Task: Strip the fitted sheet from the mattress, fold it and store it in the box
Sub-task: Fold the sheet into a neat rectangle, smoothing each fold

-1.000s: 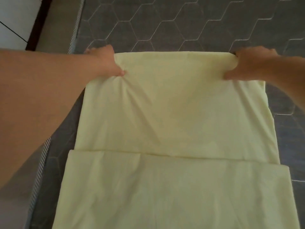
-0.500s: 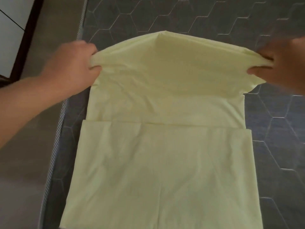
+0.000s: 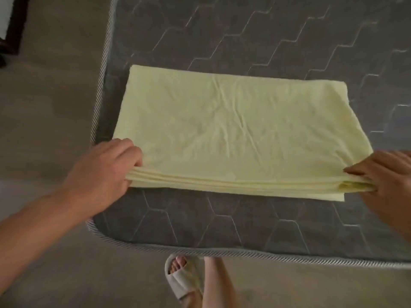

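Head view looked down on a grey mattress [image 3: 233, 34] quilted in hexagons, with striped piping curving round its near-left corner. Off the mattress's left side lay tan floor [image 3: 44, 112], and a dark frame [image 3: 13, 25] stood beyond its far-left end.

Over the mattress's left edge, the left hand [image 3: 106, 172] reached in from the floor side. Its fingers were curled over the top of the near-left corner of the fitted sheet [image 3: 222, 130], gripping the stacked layers there. How the thumb sat under them could not be told.

Just off the mattress's near edge, a foot in a pale open-toed slipper [image 3: 182, 278] stood on the floor.

The pale yellow sheet lay flat on the mattress as a creased, folded rectangle, close to its left side and short of its near edge. The sheet spread away from both hands toward the far end. Several layer edges showed as a stack along the sheet's near side, running from one grip to the other.

Toward the mattress's right side, the right hand [image 3: 387, 174] pinched the sheet's near-right corner, thumb on top and fingers beneath, with the lowest layer poking out slightly nearer than the rest.
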